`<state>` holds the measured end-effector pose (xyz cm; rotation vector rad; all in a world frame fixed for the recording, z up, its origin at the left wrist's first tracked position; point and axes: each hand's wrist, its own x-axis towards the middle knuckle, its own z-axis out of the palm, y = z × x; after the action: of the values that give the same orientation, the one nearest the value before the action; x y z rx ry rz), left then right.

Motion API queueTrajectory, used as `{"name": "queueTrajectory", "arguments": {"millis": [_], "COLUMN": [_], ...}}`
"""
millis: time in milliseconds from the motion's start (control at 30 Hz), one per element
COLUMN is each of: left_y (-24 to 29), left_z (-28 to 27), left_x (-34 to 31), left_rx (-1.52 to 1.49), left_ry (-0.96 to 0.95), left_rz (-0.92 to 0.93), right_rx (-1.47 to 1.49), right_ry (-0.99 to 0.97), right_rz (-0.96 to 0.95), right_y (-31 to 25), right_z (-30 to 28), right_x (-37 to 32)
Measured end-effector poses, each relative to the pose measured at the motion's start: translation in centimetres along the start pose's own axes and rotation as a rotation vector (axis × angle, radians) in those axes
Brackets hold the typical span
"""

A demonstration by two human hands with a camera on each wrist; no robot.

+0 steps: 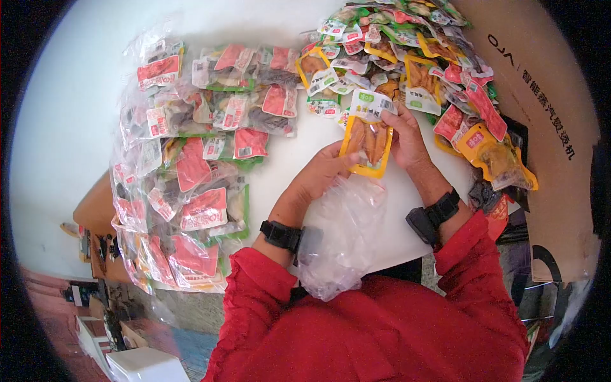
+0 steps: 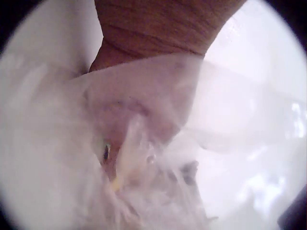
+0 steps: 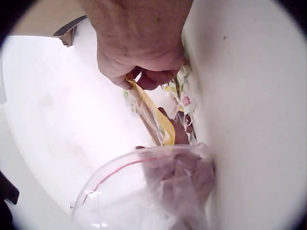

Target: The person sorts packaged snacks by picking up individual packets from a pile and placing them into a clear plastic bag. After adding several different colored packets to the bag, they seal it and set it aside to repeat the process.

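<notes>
A yellow-edged food pouch point(image 1: 369, 141) with brown pieces in its window is held upright between both hands over the white table. My right hand point(image 1: 409, 140) pinches its upper right side, thumb on the printed white top. My left hand point(image 1: 323, 170) grips its lower left edge, the thumb at the front and the other fingers hidden behind. A clear plastic bag point(image 1: 347, 235) hangs below my left hand and over its wrist. In the left wrist view the bag film point(image 2: 144, 86) veils most of that hand. The right wrist view shows the pouch point(image 3: 156, 115) edge-on, just above the bag's red-lined mouth point(image 3: 117, 171).
Filled clear bags point(image 1: 203, 153) of pouches lie in rows at the left. A heap of loose pouches point(image 1: 388, 51) covers the back right, running down to a yellow pouch point(image 1: 493, 156) near a large cardboard box point(image 1: 541, 121). The white table point(image 1: 286, 172) shows between them.
</notes>
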<state>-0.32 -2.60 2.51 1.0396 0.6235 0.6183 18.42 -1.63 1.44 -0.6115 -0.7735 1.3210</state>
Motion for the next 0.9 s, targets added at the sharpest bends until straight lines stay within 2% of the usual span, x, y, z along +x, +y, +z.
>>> {"name": "queueTrajectory", "arguments": {"millis": [200,267,367,700,900], "left_y": [-0.5,-0.6,-0.6,-0.2,-0.1], "left_z": [-0.3,-0.3,0.0,0.2,0.1], "left_x": [0.3,0.2,0.2,-0.2,-0.3], "left_rx": [0.167,0.215,0.236,0.274,0.283], "left_ry": [-0.003,-0.049,-0.056,-0.078,-0.068], "left_rz": [-0.039,-0.040,-0.045,-0.059,-0.077], "right_rx": [0.188,0.050,0.034,0.112,0.023], "right_ry": [0.029,-0.013,0.011,0.018,0.021], "right_rz": [0.104,0.152,0.176,0.139,0.136], "right_y": [-0.7,-0.8,-1.1,-0.9,-1.0], "right_z": [0.8,0.4,0.2,-0.1,-0.1], "right_x": [-0.4,-0.5,-0.6,-0.3,-0.3]}}
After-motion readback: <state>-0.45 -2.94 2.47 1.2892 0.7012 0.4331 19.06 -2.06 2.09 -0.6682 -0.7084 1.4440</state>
